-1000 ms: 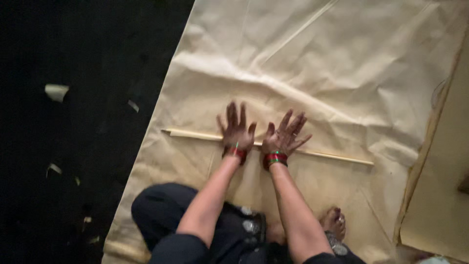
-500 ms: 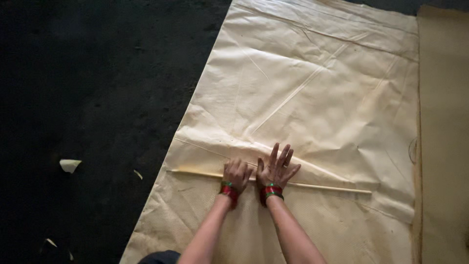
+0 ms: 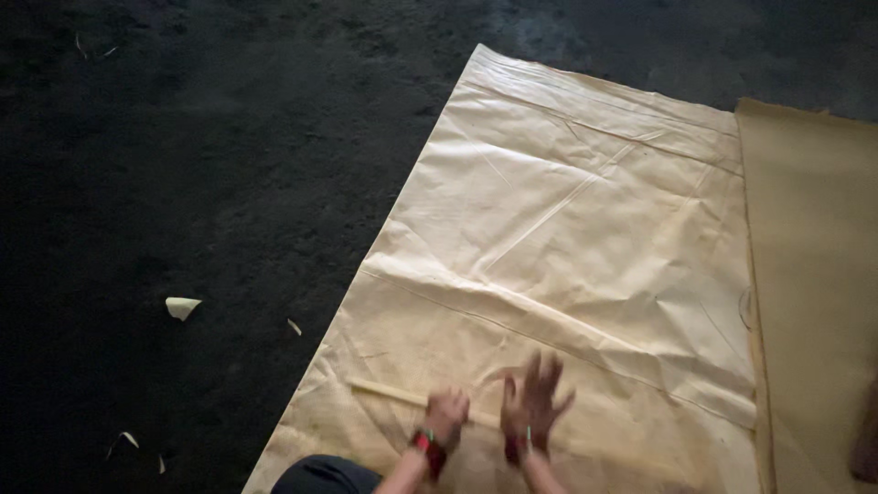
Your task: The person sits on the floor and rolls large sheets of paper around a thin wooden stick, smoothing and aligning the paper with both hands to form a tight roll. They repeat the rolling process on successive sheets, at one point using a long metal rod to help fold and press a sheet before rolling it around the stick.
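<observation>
A large creased cream sheet [image 3: 585, 238] lies spread on the dark floor. A thin wooden stick [image 3: 389, 393] rests across its near end. My left hand [image 3: 446, 413] is curled down onto the stick, with a red band on the wrist. My right hand [image 3: 535, 402] is just beside it, fingers spread and blurred, over the stick and sheet. The stick's right part is hidden by my hands and blur.
A second, browner sheet [image 3: 814, 274] overlaps the cream one on the right. Small pale scraps [image 3: 181, 306] lie on the black floor [image 3: 183, 165] to the left. My dark-clothed knee [image 3: 325, 476] shows at the bottom edge. A dark shape [image 3: 864, 448] sits at the far right.
My left hand went from flat with spread fingers to curled on the stick. The right hand stays spread and is now blurred. The view has tilted up, showing more of the sheet.
</observation>
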